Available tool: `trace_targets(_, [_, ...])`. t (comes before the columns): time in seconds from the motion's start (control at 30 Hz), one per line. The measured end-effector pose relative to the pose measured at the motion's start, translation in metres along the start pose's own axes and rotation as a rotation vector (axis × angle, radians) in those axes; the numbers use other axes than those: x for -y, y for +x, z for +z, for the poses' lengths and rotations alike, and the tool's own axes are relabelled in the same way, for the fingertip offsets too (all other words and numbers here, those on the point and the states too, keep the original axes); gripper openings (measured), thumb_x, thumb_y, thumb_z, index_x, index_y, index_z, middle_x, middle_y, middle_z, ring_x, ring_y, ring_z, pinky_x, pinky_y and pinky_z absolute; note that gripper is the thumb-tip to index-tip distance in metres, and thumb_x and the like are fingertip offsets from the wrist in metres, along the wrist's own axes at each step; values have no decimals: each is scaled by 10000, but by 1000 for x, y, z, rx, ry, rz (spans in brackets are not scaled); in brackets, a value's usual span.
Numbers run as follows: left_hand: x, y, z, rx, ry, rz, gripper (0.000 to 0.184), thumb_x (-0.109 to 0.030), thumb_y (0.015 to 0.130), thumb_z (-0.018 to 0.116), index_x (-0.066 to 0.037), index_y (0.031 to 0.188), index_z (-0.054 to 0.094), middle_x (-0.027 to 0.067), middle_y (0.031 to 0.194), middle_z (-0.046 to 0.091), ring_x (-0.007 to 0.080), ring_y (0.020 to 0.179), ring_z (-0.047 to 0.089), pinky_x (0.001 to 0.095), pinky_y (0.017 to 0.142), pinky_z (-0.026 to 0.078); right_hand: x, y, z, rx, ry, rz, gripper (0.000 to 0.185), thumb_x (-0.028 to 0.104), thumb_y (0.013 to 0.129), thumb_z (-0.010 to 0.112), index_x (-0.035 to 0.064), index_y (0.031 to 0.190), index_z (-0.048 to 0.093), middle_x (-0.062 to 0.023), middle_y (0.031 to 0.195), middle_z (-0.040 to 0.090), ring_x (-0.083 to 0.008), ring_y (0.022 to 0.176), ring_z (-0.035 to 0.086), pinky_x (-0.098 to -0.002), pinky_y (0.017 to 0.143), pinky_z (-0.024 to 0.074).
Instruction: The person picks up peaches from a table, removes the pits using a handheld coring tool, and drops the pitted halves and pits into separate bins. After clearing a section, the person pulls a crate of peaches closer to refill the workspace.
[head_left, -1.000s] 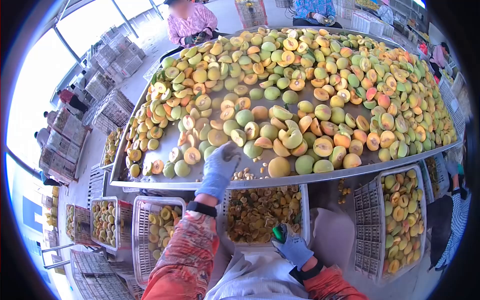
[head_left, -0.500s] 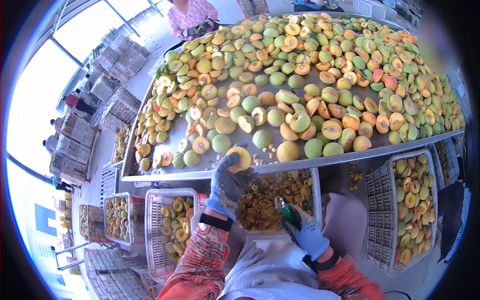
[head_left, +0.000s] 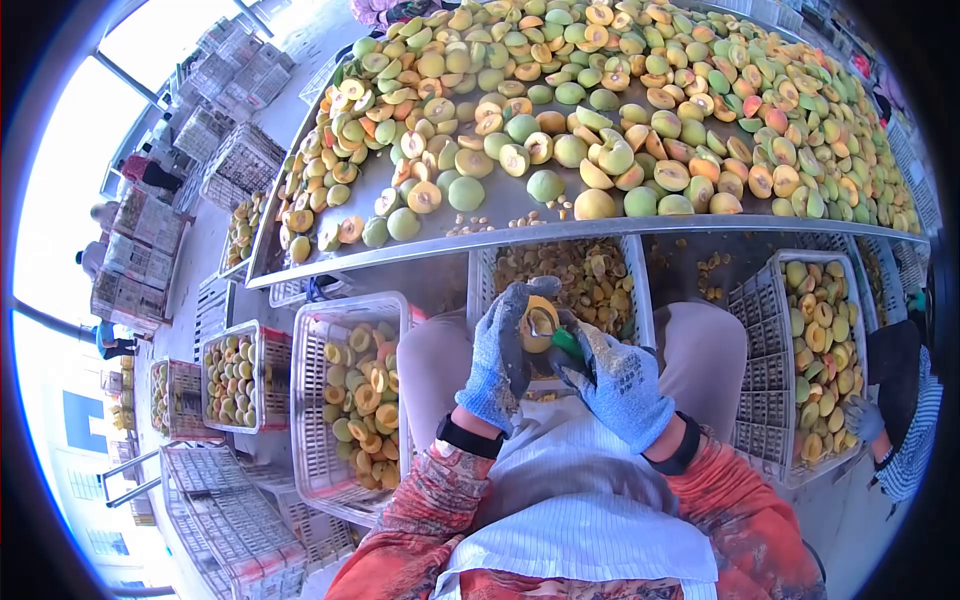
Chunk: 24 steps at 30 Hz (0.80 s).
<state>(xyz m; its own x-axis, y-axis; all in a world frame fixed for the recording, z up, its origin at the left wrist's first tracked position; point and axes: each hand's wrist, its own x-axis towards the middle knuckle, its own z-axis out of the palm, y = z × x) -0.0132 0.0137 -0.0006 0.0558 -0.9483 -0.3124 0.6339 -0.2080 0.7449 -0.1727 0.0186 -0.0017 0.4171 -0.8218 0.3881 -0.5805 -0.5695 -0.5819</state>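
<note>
My gloved left hand (head_left: 498, 358) is closed around a halved yellow peach (head_left: 535, 338), held above my lap with the cut face turned up. In my gloved right hand (head_left: 622, 385) is a pitting spoon with a green handle (head_left: 568, 343). Its metal loop meets the cut face of the peach half; how deep it sits I cannot tell. Just beyond both hands, between my knees, stands a crate (head_left: 643, 300) holding pits and fruit scraps (head_left: 605, 268). A metal table (head_left: 450, 250) heaped with whole and halved peaches stretches out in front.
To my left is a white crate (head_left: 305, 400) of peach halves, with more filled crates (head_left: 262, 385) beyond it. Another crate (head_left: 765, 365) of halves stands on the right, a co-worker's gloved hand (head_left: 862, 418) at its edge. Stacked crates (head_left: 140, 250) stand far left.
My left hand has come back from the table edge toward my lap with the peach half. The right hand has brought the pitting spoon up to it. My view has tilted downward.
</note>
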Motion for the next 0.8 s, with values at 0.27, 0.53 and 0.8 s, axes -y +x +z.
trace_targets(0.27, [-3, -14, 16, -109, 198, 60, 422, -357, 925, 441, 16, 1099, 536, 128, 979, 613, 212, 731, 635, 295, 574, 543, 2, -11, -5, 212, -123, -11, 435, 309, 788, 646, 4, 1083, 551, -142, 723, 603, -285, 583, 612, -371, 531, 481])
trace_targets(0.53, [7, -17, 15, -112, 388, 293, 296, -211, 920, 456, 26, 1061, 562, 123, 990, 626, 179, 759, 624, 283, 657, 528, 13, -21, -7, 338, 913, 497, 282, 251, 870, 573, 44, 1050, 505, -75, 645, 549, -185, 488, 552, -306, 413, 427])
trace_targets(0.8, [0, 5, 12, -110, 874, 124, 218, -122, 878, 504, 35, 962, 628, 72, 875, 657, 117, 771, 583, 235, 713, 461, -15, -5, -18, 655, 1114, 692, 255, 296, 913, 503, 64, 1018, 503, -21, 555, 491, -118, 388, 469, -226, 352, 373])
